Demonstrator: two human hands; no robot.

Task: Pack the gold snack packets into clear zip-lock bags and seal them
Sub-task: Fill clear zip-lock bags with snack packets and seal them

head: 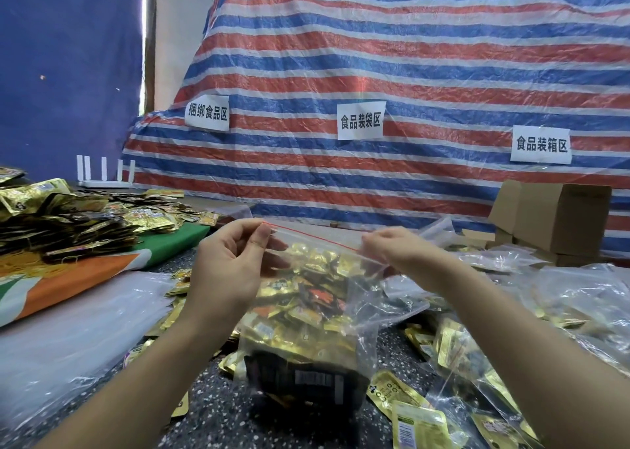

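A clear zip-lock bag [306,332] full of gold snack packets stands upright on the dark speckled table in front of me. Its red zip strip [313,236] runs across the top between my hands. My left hand [231,264] pinches the strip's left end between thumb and fingers. My right hand [395,247] pinches the strip's right end. A black packet with a barcode shows through the bag's lower part. Loose gold packets [409,397] lie around the bag's base.
A big heap of gold packets [68,216] lies at the left on a green and orange cloth. Filled clear bags [562,298] pile up on the right. Cardboard boxes [552,216] stand at the back right. A striped tarp with paper signs hangs behind.
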